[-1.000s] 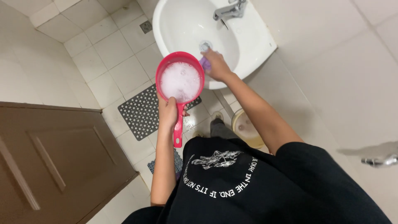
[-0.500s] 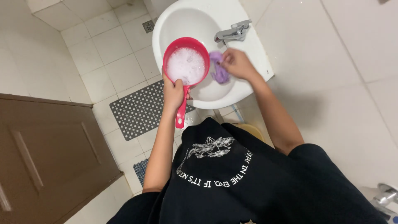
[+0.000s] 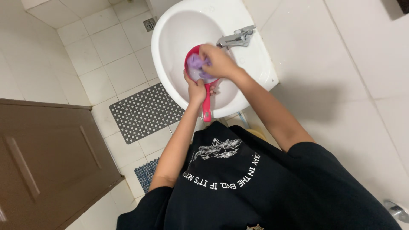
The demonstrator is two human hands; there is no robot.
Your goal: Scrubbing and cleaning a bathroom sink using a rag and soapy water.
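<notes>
left hand (image 3: 197, 90) grips the red dipper (image 3: 200, 72) by its handle over the white sink (image 3: 179, 34); right hand (image 3: 218, 60), fingers closed, presses the purple cloth (image 3: 197, 64) inside, tap (image 3: 236, 38) unused.

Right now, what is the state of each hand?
Left hand: closed on the red scoop handle.
Right hand: closed on a purple cloth in the scoop.

White tiled floor (image 3: 102, 47), grey dotted mat (image 3: 145, 113) on it, small blue mat (image 3: 147, 172) nearby
</notes>
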